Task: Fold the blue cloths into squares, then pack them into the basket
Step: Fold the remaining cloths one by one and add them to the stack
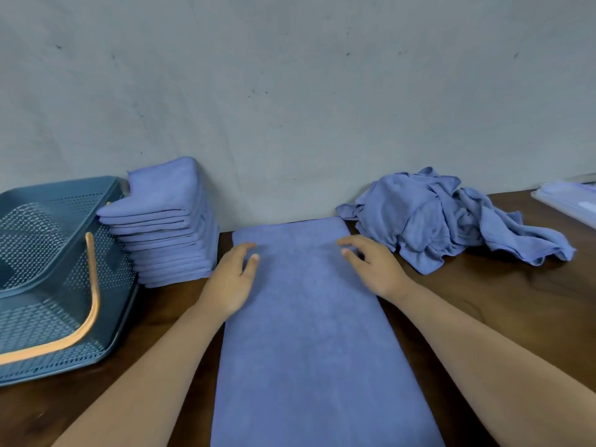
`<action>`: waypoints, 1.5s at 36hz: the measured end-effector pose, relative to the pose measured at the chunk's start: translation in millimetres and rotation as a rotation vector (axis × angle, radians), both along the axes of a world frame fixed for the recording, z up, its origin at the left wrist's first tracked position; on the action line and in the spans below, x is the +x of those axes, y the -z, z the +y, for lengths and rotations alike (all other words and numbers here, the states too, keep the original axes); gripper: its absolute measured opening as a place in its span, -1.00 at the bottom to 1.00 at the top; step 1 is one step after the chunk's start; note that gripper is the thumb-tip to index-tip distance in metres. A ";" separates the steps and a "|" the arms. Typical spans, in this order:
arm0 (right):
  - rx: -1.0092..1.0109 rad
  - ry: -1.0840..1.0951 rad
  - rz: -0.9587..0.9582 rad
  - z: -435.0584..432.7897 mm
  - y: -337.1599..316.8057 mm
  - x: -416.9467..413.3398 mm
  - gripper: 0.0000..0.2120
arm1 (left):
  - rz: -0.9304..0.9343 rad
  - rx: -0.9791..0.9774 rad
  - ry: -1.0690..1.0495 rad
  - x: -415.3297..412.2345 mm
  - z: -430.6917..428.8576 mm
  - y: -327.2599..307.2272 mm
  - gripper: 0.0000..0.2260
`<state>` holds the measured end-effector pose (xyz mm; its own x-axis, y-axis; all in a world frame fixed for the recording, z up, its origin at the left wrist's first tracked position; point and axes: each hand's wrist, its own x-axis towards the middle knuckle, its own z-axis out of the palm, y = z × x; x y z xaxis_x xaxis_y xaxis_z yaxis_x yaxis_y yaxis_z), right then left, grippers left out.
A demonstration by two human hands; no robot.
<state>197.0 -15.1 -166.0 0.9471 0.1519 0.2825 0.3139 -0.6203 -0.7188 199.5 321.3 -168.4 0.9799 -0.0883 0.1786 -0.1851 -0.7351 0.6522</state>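
A blue cloth (309, 333) lies flat on the brown table as a long rectangle running away from me. My left hand (232, 279) rests on its far left edge with relaxed fingers. My right hand (374, 269) rests on the far right edge, fingers spread and relaxed. Neither hand holds anything. A stack of several folded blue cloths (167, 227) stands at the left against the wall. Left of it sits the teal perforated basket (48, 275) with an orange handle, holding no cloths that I can see. A heap of unfolded blue cloths (445, 221) lies at the right.
A grey wall (290, 91) closes the table's back edge. A flat pale tray or lid (571, 204) lies at the far right. Bare brown table (500, 301) shows to the right of the flat cloth.
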 end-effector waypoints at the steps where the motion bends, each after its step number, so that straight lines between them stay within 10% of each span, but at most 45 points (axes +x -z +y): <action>1: -0.009 -0.014 -0.007 -4.1 0.2 -15.3 -0.74 | -0.029 -0.001 0.027 -15.6 3.7 1.4 -0.61; 20: -0.169 -0.290 -0.160 -28.7 0.3 -272.4 -0.84 | -0.099 0.087 0.404 -288.0 44.6 -16.4 -0.80; 30: -0.213 -0.502 -0.069 -50.2 -7.7 -351.6 -0.35 | 0.053 0.082 0.561 -372.7 59.7 -20.1 -0.58; 41: -0.855 -0.682 -0.247 -64.6 -12.7 -375.7 0.02 | -0.116 0.381 0.696 -386.8 51.1 -18.5 -0.53; 54: -0.631 -0.575 -0.475 -72.1 10.8 -374.0 -0.66 | -0.293 0.412 0.746 -384.6 55.5 -7.7 -0.71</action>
<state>-177.0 -87.2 -176.8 0.4896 0.8096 0.3238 0.8603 -0.5091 -0.0278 -185.1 376.9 -160.7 0.5626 -0.7953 0.2261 -0.8251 -0.5226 0.2148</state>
